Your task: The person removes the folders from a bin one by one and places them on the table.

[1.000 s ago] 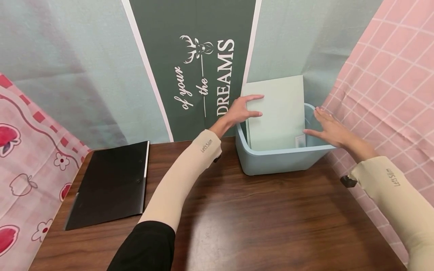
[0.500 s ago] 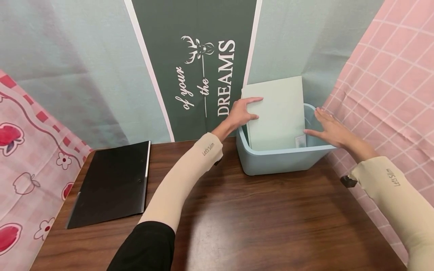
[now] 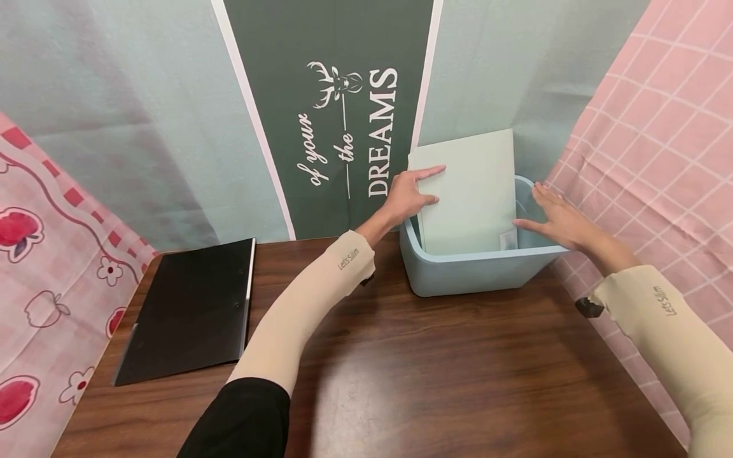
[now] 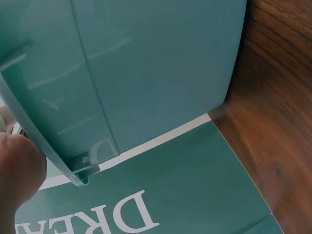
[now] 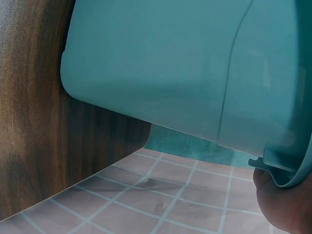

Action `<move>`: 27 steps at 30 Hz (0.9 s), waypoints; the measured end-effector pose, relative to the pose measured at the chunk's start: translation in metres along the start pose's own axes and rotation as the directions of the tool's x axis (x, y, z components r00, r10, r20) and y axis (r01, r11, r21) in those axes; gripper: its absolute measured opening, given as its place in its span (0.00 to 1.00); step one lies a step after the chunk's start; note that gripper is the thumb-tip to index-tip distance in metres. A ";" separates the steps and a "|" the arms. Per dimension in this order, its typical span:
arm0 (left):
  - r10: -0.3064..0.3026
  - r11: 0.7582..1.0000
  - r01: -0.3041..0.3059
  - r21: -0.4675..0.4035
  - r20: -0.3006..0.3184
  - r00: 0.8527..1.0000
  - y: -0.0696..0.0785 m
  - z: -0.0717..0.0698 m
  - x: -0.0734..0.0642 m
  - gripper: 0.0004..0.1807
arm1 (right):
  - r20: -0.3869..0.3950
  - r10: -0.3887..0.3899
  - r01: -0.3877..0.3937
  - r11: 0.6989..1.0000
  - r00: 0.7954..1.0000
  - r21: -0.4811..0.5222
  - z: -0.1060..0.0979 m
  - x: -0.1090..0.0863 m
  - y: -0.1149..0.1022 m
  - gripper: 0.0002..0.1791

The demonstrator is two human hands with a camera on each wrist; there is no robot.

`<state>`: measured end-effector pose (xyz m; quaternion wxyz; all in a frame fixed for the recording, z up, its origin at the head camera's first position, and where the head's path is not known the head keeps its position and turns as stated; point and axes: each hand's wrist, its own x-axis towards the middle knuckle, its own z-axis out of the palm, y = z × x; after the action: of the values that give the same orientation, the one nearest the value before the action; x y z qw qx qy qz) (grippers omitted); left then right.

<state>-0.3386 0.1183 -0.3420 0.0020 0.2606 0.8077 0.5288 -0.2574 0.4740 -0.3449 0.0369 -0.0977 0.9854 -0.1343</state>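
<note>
A pale green file folder (image 3: pixel 469 197) with a small white label stands tilted in the light blue bin (image 3: pixel 469 273). My left hand (image 3: pixel 408 194) grips its left edge, thumb and index finger across the front face. The remaining left fingers are hidden. On the bin's right end my right hand (image 3: pixel 555 216) rests over the rim, fingers straight and thumb reaching inside. In the left wrist view part of my left hand (image 4: pixel 19 165) shows beside the bin's rim. The right wrist view catches my right hand (image 5: pixel 285 202) under the rim's corner.
A black file folder (image 3: pixel 189 312) lies flat on the left of the brown wooden table (image 3: pixel 435 369). Behind stands a printed cloth backdrop (image 3: pixel 321 38). Pink patterned cloth (image 3: pixel 51 273) hangs on the left, and pink checked cloth (image 3: pixel 658 152) on the right, close to the bin.
My left hand has shifted slightly downward, and the green folder's upper left corner has dropped a little. The bin and my right hand have stayed in place.
</note>
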 end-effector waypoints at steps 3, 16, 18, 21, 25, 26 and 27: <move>0.002 1.000 -0.002 -0.017 -0.025 1.000 0.001 0.001 -0.002 0.38 | 0.000 -0.004 0.004 1.000 1.000 0.001 0.001 0.002 0.002 0.59; -0.001 0.994 -0.014 -0.106 -0.146 0.989 0.011 -0.006 -0.012 0.37 | 0.003 -0.018 0.018 1.000 1.000 0.006 -0.001 0.009 0.008 0.59; -0.005 0.992 -0.014 -0.123 -0.156 0.988 0.013 -0.009 -0.015 0.37 | 0.004 -0.020 0.020 1.000 1.000 0.005 -0.002 0.009 0.007 0.59; -0.002 0.989 -0.023 -0.147 -0.170 0.985 0.015 -0.014 -0.017 0.36 | 0.004 -0.026 0.026 1.000 1.000 0.005 -0.001 0.009 0.007 0.58; 0.013 0.987 -0.042 -0.157 -0.183 0.983 0.018 -0.020 -0.020 0.37 | 0.003 -0.023 0.023 1.000 1.000 0.009 -0.001 0.009 0.008 0.58; 0.014 0.986 -0.044 -0.159 -0.185 0.983 0.019 -0.022 -0.021 0.37 | 0.002 -0.023 0.023 1.000 1.000 0.010 -0.001 0.009 0.008 0.58; 0.016 0.986 -0.047 -0.162 -0.188 0.982 0.020 -0.024 -0.021 0.37 | 0.002 -0.023 0.023 1.000 1.000 0.009 -0.001 0.010 0.009 0.58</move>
<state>-0.3186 0.0952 -0.3206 -0.0601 0.2219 0.7535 0.6160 -0.2684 0.4804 -0.3466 0.0366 -0.1088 0.9836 -0.1390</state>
